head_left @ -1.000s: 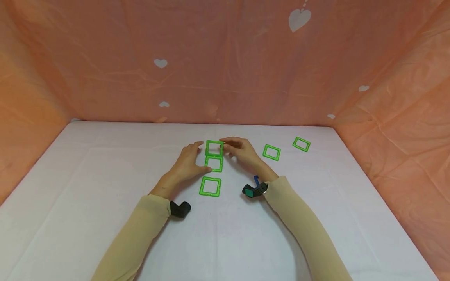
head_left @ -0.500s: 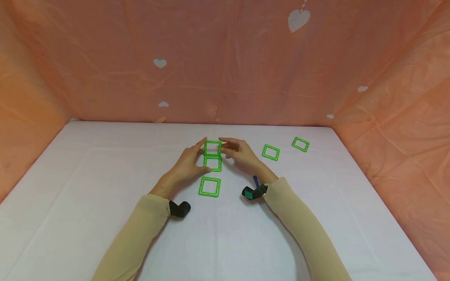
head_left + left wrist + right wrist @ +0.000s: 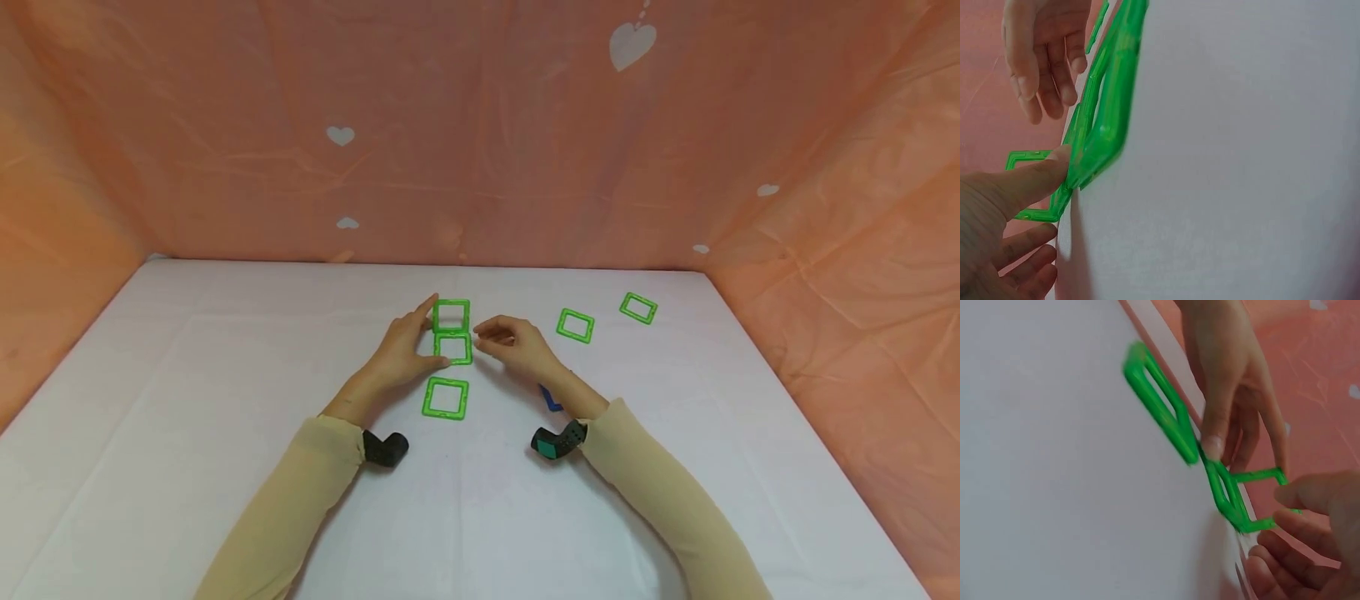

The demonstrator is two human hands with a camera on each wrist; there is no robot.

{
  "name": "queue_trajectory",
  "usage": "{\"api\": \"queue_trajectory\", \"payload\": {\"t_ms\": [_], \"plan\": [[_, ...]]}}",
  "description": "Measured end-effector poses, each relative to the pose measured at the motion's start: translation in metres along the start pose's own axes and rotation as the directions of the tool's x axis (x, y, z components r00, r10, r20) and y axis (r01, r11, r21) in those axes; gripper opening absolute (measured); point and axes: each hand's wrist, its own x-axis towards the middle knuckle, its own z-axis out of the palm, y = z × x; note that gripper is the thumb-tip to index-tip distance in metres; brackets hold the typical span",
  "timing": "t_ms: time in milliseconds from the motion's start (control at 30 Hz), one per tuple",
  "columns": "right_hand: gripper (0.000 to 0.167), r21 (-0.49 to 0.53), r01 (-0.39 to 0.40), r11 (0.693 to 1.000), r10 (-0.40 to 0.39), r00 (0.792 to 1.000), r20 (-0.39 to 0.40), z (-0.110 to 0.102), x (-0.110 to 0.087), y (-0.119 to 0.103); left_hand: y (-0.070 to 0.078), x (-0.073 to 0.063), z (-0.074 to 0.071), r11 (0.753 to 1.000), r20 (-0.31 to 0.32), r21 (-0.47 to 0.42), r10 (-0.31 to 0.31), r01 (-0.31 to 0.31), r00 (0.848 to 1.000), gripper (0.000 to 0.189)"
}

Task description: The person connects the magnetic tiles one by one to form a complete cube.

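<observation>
**All five square frames (image 3: 447, 381) solid green**

The frames share one bright green, reading deeper in the left wrist view. Tablecloth (image 3: 457, 517): plain white with a cool lilac-grey cast. Backdrop (image 3: 472, 108): orange, pinker towards the centre, more golden at the left side; printed with scattered greyish-white hearts (image 3: 632, 46), small dots of matching tint above the largest. Left sleeve (image 3: 288, 508) and right sleeve (image 3: 667, 500): plain beige. Left wrist camera (image 3: 386, 448): black. Right wrist camera (image 3: 572, 436): black, bearing a teal patch (image 3: 547, 449). Strip (image 3: 551, 400) beside the right wrist: blue.
</observation>
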Motion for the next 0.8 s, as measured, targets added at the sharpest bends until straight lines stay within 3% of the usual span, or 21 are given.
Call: {"api": "queue_trajectory", "payload": {"t_ms": [233,800], "plan": [[0.026,-0.005,0.016,1.0,-0.015,0.991,0.13,0.009,-0.015,-0.007,-0.001,-0.002,0.0,1.0,-0.012,0.003,0.011,-0.011,1.0,0.095],[0.044,-0.097,0.131,0.987,-0.108,0.971,0.212,0.024,-0.024,-0.017,-0.002,-0.002,-0.001,0.999,-0.008,0.003,0.046,-0.046,0.999,0.094]]}}
